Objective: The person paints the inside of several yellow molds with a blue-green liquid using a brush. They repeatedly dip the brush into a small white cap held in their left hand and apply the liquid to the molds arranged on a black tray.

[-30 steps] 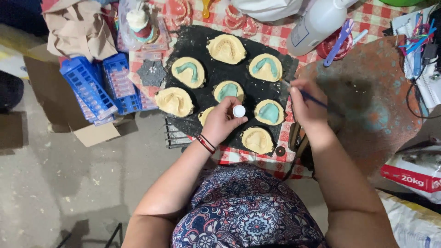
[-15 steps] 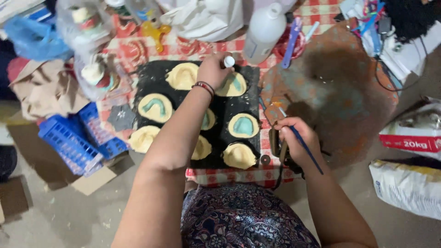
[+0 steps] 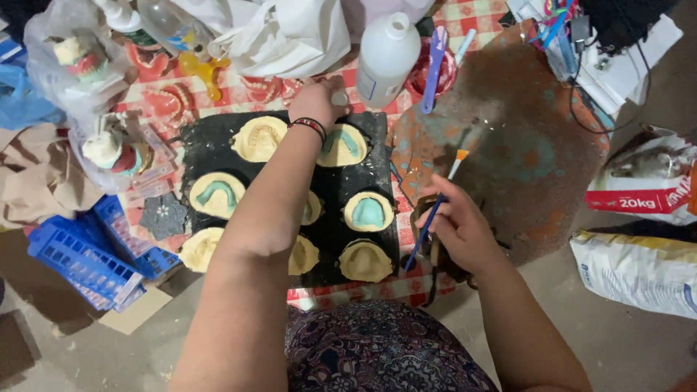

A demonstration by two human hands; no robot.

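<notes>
Eight pale yellow plaster dental casts lie on a flat black rectangular slab (image 3: 200,149) that rests on a red-and-white checked tablecloth (image 3: 472,14), several of them filled with a teal arch. Right of the slab sits a wide round brown board stained with teal patches (image 3: 537,145), and beyond it, on the floor, lie a white paper sack (image 3: 639,268) and a red-and-white printed bag (image 3: 642,185). At the left edge a stack of blue plastic racks (image 3: 80,258) lies beside crumpled brown paper (image 3: 36,174). Along the far side of the cloth stand a crumpled white plastic bag (image 3: 290,33) and a white plastic bottle with a round cap (image 3: 387,58).

The person's left arm stretches across the slab, hiding part of the middle casts. The left hand (image 3: 316,101), a dark beaded bracelet (image 3: 308,125) at its wrist, is curled closed around a small white cylindrical container (image 3: 339,96) at the far edge of the slab, just beside the bottle and above the teal-filled cast at the far right (image 3: 345,145). The right hand (image 3: 457,229) hovers over the near right edge of the slab, fingers pinched shut on a thin blue-handled paintbrush with an orange ferrule and white bristles (image 3: 435,210), its tip pointing up towards the stained board.
</notes>
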